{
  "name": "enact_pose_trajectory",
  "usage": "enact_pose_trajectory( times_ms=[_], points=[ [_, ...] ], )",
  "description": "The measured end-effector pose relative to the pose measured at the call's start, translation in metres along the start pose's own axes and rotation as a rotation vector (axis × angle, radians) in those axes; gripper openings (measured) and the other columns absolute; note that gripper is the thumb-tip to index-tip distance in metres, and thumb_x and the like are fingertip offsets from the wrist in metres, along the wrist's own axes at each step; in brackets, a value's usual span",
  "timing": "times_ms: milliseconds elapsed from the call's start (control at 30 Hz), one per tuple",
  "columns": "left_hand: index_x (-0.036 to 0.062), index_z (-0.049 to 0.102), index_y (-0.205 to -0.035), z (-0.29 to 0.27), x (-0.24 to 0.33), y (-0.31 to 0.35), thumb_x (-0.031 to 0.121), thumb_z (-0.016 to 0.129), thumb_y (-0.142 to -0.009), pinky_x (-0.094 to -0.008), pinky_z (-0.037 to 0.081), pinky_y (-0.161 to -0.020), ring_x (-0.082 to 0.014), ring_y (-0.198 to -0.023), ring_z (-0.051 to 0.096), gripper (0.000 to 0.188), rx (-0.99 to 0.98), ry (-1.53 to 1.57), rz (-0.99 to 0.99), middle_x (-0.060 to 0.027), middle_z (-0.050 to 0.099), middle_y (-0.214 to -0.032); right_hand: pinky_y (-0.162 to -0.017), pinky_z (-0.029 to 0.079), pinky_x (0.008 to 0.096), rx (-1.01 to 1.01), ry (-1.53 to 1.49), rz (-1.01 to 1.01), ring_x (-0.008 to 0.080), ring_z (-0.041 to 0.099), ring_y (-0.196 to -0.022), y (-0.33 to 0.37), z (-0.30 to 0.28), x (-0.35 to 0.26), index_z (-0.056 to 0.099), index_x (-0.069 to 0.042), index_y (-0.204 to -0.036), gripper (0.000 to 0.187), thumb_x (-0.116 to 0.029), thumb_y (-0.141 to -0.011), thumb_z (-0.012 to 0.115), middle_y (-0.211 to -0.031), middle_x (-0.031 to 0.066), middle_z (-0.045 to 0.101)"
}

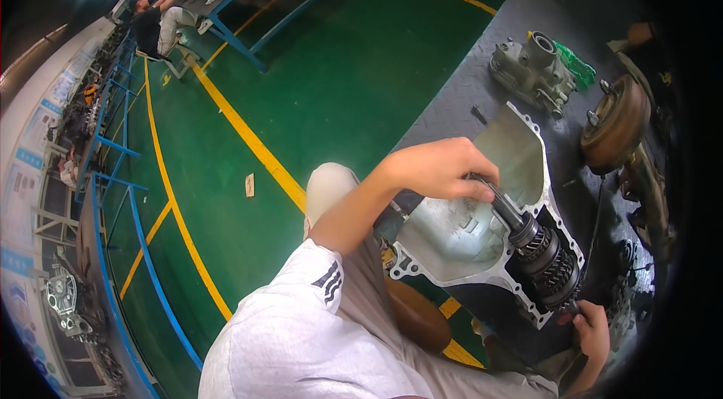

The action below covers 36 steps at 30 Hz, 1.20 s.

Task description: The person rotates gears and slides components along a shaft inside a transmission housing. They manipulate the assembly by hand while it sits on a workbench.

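A gear shaft (550, 263), a dark steel shaft carrying several toothed gears, lies at a slant across an open grey metal gearbox housing (452, 237). My left hand (444, 169) is closed round the shaft's smooth upper end, fingers bent over it. At the geared lower end, my right hand (593, 333) pinches the short stub of the shaft between thumb and fingers. The housing's bowl opens upward beneath my left hand, and its flanged rim with bolt holes runs along the gears. Part of the rim is hidden behind the gears.
Beyond the housing sit a smaller metal casing (531, 75), green plastic netting (576, 66) and a dark bolt (479, 113) on the grey bench top (452, 90). A rusty drum (617, 124) stands at right. Blue frames (151, 248) and a seated person (154, 26) are at left.
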<state>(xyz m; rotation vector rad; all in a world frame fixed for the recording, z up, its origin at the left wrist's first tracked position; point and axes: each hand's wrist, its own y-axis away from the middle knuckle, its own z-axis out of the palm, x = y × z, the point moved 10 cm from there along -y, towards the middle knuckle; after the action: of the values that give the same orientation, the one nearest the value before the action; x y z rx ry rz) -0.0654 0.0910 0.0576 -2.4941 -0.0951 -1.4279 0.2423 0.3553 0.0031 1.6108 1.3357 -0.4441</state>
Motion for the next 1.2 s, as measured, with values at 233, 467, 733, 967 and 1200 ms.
enact_pose_trajectory(
  times_ms=[233, 467, 733, 967, 1200],
  points=[
    [0.0014, 0.075, -0.103, 0.001, 0.005, -0.001, 0.02, 0.073, -0.095, -0.0376, 0.048, -0.064, -0.0275, -0.07, 0.064, 0.02, 0.014, 0.012, 0.027, -0.0136, 0.071, -0.08, -0.092, 0.048, 0.0464, 0.575, 0.708, 0.049, 0.0421, 0.058, -0.102, 0.031, -0.004, -0.028, 0.065, 0.004, -0.124, 0.037, 0.002, -0.087, 0.067, -0.101, 0.0218, 0.065],
    [0.0012, 0.076, -0.097, -0.002, 0.002, -0.003, 0.021, 0.069, -0.094, -0.038, 0.046, -0.061, -0.0261, -0.063, 0.061, 0.021, 0.063, -0.036, -0.051, -0.0129, 0.068, -0.073, -0.093, 0.045, 0.0384, 0.621, 0.327, 0.228, 0.0324, 0.055, -0.095, 0.025, -0.015, -0.027, 0.058, 0.002, -0.126, 0.048, -0.004, -0.08, 0.073, -0.105, 0.0154, 0.059],
    [0.0009, 0.076, -0.098, -0.001, -0.001, 0.0, 0.023, 0.068, -0.096, -0.0386, 0.047, -0.063, -0.0272, -0.065, 0.062, 0.024, 0.05, 0.017, -0.064, -0.0139, 0.068, -0.073, -0.088, 0.05, 0.0342, 0.158, 0.012, 0.196, 0.0209, 0.066, -0.094, 0.014, -0.024, 0.027, 0.066, 0.006, -0.118, 0.038, -0.03, -0.11, 0.057, -0.107, 0.0139, 0.07],
    [0.0004, 0.076, -0.099, -0.001, -0.002, 0.0, 0.024, 0.069, -0.096, -0.0394, 0.047, -0.064, -0.0289, -0.067, 0.062, 0.025, 0.048, -0.001, -0.064, -0.0149, 0.068, -0.074, -0.081, 0.047, 0.0358, 0.483, 0.383, 0.112, 0.0284, 0.06, -0.085, 0.024, -0.016, -0.01, 0.056, 0.005, -0.114, 0.028, 0.0, -0.089, 0.066, -0.094, 0.0157, 0.059],
    [0.0004, 0.076, -0.1, 0.0, 0.0, 0.0, 0.025, 0.069, -0.096, -0.0389, 0.047, -0.064, -0.0276, -0.067, 0.062, 0.026, 0.037, 0.013, -0.067, -0.0143, 0.067, -0.074, -0.086, 0.046, 0.038, 0.657, 0.384, 0.23, 0.0299, 0.052, -0.091, 0.018, -0.016, -0.052, 0.052, 0.002, -0.11, 0.038, 0.004, -0.077, 0.071, -0.096, 0.0155, 0.051]
  ],
)
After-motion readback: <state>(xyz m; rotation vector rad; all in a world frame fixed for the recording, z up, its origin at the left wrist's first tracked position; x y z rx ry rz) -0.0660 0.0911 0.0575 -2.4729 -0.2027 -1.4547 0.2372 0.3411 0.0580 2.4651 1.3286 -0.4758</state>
